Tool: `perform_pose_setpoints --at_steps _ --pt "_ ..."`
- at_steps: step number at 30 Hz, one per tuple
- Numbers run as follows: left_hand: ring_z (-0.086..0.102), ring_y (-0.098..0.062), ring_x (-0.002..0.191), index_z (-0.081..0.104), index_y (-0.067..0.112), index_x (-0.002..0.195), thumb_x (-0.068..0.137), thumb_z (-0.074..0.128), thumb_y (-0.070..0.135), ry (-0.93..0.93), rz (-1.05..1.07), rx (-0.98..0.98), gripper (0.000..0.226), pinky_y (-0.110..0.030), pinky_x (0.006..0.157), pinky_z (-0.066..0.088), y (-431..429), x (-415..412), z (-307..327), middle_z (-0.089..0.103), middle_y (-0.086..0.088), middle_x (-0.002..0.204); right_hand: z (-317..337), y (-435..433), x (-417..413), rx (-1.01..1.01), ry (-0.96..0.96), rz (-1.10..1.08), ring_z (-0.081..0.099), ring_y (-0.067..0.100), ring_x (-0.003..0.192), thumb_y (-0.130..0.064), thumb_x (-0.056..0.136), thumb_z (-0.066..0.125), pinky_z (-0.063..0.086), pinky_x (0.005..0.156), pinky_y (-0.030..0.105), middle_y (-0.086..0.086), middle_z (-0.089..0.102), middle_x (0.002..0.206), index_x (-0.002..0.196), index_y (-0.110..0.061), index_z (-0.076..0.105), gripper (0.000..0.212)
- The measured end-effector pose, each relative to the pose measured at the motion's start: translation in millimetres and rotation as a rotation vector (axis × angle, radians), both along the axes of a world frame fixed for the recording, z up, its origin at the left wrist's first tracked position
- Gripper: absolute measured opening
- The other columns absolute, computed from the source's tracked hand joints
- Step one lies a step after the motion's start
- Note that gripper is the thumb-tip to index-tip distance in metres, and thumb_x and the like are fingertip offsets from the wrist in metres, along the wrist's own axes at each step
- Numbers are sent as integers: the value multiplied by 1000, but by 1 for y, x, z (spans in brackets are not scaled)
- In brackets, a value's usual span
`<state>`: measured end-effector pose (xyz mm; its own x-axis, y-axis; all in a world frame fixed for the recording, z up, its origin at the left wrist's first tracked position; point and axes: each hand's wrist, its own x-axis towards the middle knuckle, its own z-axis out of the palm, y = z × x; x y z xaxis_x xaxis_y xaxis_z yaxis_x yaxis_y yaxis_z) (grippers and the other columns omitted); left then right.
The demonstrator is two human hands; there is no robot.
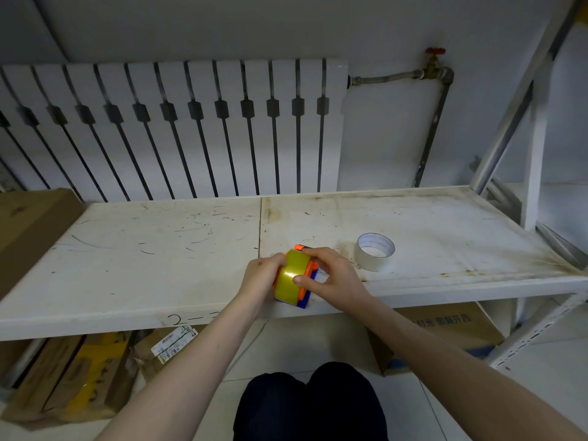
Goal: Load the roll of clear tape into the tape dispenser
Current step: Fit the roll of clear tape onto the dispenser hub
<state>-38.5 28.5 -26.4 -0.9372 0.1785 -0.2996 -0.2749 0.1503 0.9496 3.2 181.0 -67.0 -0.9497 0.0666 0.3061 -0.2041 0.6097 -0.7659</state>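
Note:
The roll of clear tape (290, 278), yellowish and glossy, sits inside the orange and blue tape dispenser (306, 289) at the front edge of the white shelf (159, 249). My left hand (262, 278) grips the roll and dispenser from the left side. From the right, my right hand (331, 278) holds the dispenser, its thumb pressed on the roll's outer face and its fingers over the orange top. The dispenser's far side is hidden behind my hands.
A white empty-looking tape roll (375, 254) lies on the shelf to the right of my hands. A radiator (178, 128) and a pipe with a red valve (434, 63) are behind. Cardboard boxes (73, 377) lie under the shelf, and my knees (308, 405) are below.

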Motion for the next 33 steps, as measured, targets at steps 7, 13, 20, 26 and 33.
perform_pose_setpoints --at_steps 7,13,20,26,33 --pt "46 -23 63 51 10 60 78 50 4 41 5 -16 18 -24 53 35 -13 -1 -13 49 -8 65 4 -6 -9 44 -76 8 53 13 110 -43 81 68 47 92 30 0 57 128 131 -20 51 57" --pt "60 -22 77 71 -2 93 69 54 -6 107 -130 50 30 -23 67 50 -24 7 -33 68 -16 86 10 -3 -15 -151 -101 -101 63 11 91 -32 85 66 49 81 28 -6 68 95 103 -21 68 21" --pt "55 -24 74 69 1 81 73 57 8 101 -95 65 16 -25 68 45 -27 2 -24 61 -13 77 18 -9 -16 33 -163 48 54 11 108 -44 79 68 49 93 33 -2 54 124 125 -25 53 52" --pt "46 -24 70 56 7 69 61 54 14 61 8 29 10 -29 62 38 -20 0 -16 51 -12 72 11 -14 -11 401 4 61 52 15 109 -54 59 79 49 84 32 -4 48 129 132 -29 41 86" --pt "59 -22 81 74 5 82 60 52 13 108 -118 114 31 -34 79 46 -29 0 -34 68 -11 81 1 -8 -20 -138 -220 -28 60 18 101 -61 53 73 55 85 38 -4 61 111 122 -28 53 79"
